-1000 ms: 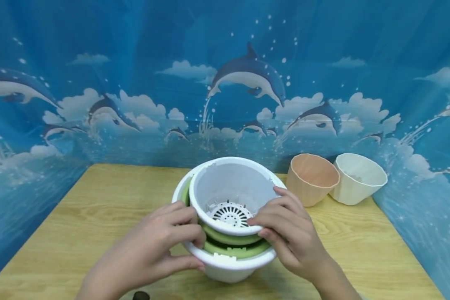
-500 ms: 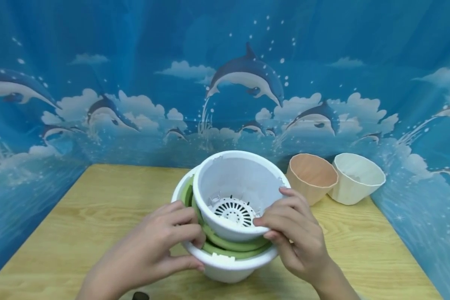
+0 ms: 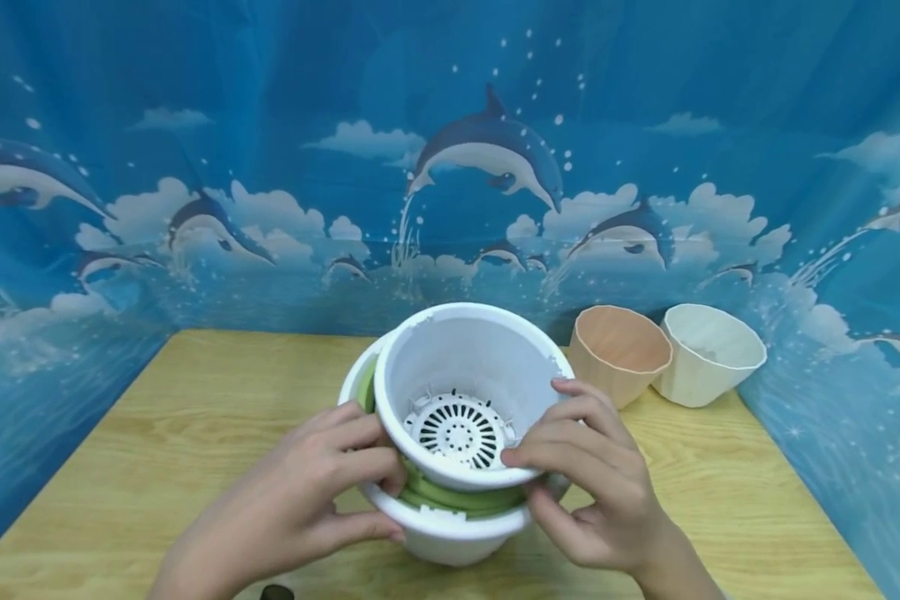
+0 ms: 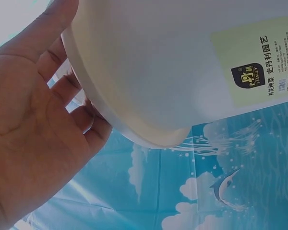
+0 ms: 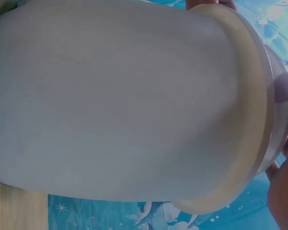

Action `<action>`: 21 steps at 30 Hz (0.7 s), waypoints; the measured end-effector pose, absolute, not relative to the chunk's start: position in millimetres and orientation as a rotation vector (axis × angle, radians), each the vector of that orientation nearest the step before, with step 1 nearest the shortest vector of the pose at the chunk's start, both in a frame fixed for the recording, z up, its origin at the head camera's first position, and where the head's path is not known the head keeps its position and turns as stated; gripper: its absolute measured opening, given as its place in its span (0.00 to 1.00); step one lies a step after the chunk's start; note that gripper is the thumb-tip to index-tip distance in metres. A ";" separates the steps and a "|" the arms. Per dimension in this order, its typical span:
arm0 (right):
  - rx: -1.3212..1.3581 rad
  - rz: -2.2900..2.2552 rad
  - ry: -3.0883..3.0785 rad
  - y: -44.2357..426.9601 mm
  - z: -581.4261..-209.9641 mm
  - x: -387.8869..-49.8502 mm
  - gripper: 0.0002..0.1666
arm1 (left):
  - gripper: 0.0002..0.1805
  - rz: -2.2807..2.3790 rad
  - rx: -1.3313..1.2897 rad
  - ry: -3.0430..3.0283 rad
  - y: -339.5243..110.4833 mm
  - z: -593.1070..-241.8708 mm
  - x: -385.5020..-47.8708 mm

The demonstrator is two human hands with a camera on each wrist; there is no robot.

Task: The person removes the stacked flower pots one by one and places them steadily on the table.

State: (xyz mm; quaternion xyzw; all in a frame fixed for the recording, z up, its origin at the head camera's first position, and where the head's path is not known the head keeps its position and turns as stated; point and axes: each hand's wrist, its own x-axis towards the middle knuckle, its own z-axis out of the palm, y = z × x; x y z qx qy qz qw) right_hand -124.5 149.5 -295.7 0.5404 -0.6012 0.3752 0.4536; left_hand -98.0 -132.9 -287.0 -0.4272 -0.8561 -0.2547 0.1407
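Note:
A stack of nested flowerpots stands at the middle of the table in the head view. Innermost is a white flowerpot [image 3: 465,354] with a slotted round base, tilted and raised above the green flowerpot rims [image 3: 461,502]. Around them is a larger white flowerpot [image 3: 453,546], whose label [image 4: 261,62] shows in the left wrist view. My left hand [image 3: 307,483] grips the outer pot's rim at the left, fingers inside and thumb outside. With its fingers over the inner pot's rim, my right hand [image 3: 596,479] holds that pot at the front right.
An orange-pink faceted pot [image 3: 621,354] and a cream one [image 3: 708,354] stand side by side at the back right of the wooden table [image 3: 195,417]. A dark round object [image 3: 277,592] peeks in at the bottom edge. Behind hangs a blue dolphin curtain [image 3: 270,108].
The inner white pot has risen somewhat and tilted in my right hand, swinging right and then back left. My left hand keeps its grip on the outer rim.

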 end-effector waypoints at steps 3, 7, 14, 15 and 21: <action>1.320 0.912 -1.501 150.7 -297.1 -125.1 0.08 | 0.12 -0.735 -1.227 -2.465 -132.7 -287.9 -97.8; 1.277 0.889 -1.535 152.1 -299.5 -126.0 0.09 | 0.12 -0.727 -1.225 -2.462 -132.9 -288.5 -97.6; 1.215 0.880 -1.540 152.9 -300.7 -126.8 0.09 | 0.11 -0.731 -1.233 -2.487 -133.0 -287.3 -97.1; 1.206 0.877 -1.539 152.6 -300.4 -126.8 0.09 | 0.11 -0.733 -1.233 -2.488 -133.0 -287.0 -97.2; 1.160 0.871 -1.512 151.5 -299.3 -125.7 0.09 | 0.11 -0.741 -1.233 -2.483 -132.6 -287.1 -97.6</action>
